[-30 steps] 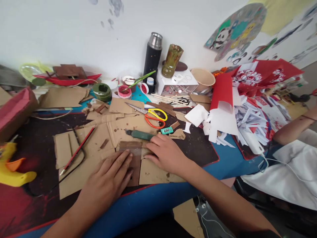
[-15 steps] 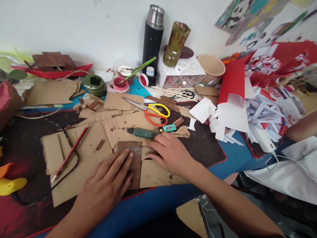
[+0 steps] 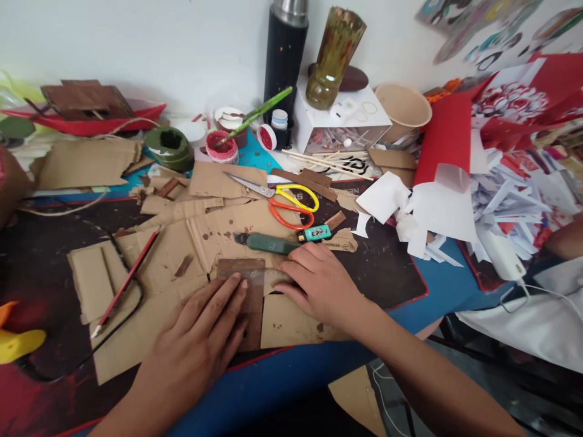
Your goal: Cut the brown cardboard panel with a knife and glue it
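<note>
My left hand (image 3: 204, 318) lies flat, fingers extended and slightly apart, over a brown-painted cardboard strip (image 3: 254, 306). Its fingertips press a clear ruler (image 3: 268, 277) that crosses the strip's upper part. At the ruler's right end, my right hand (image 3: 319, 279) has its fingers curled with the thumb below, closed around that end. Just above, a dark green utility knife (image 3: 268, 243) lies on the cardboard sheet (image 3: 223, 227), blade to the left, its rear end close to the right knuckles. Scissors (image 3: 291, 203) with yellow and orange handles and a teal lighter (image 3: 314, 233) lie beyond.
A red pencil (image 3: 127, 279) and black cord lie on cardboard at left. Paint pots (image 3: 168, 148), a black flask (image 3: 285, 54), a white box (image 3: 346, 124) and a red model boat (image 3: 91, 115) stand at the back. Paper strips (image 3: 505, 194) heap at right, near another person's arm.
The head view has shifted slightly, so the background things sit higher and farther outward. Both hands, the ruler and the brown strip keep their places relative to one another.
</note>
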Motion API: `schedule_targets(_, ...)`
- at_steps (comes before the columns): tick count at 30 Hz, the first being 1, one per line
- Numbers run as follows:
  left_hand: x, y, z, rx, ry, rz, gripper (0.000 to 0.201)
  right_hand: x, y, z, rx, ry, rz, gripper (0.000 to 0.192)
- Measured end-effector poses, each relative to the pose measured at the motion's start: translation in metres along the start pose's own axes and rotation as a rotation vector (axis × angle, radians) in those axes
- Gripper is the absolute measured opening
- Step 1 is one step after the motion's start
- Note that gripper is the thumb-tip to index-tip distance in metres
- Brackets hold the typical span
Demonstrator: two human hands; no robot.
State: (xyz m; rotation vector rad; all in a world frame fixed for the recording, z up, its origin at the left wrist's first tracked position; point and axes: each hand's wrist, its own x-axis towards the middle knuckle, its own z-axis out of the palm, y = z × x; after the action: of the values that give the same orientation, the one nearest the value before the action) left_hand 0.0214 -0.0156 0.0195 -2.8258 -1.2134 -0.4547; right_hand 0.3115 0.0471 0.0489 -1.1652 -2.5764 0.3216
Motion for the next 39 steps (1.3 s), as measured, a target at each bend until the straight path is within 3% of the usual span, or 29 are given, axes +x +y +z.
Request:
schedule_targets(12, 0.0082, 0.0042, -0.0075, -0.031, 0.027, -0.077, 0.071, -0.0025, -0.0038, 0.0039, 0.023, 0.050, 0.024, 0.030)
schedule_targets(39, 0.0027, -0.0009, -0.0031, -0.011, 0.006, -0.032, 0.072, -0.0014, -0.0027, 0.0036, 0.022, 0.012, 0.032, 0.031)
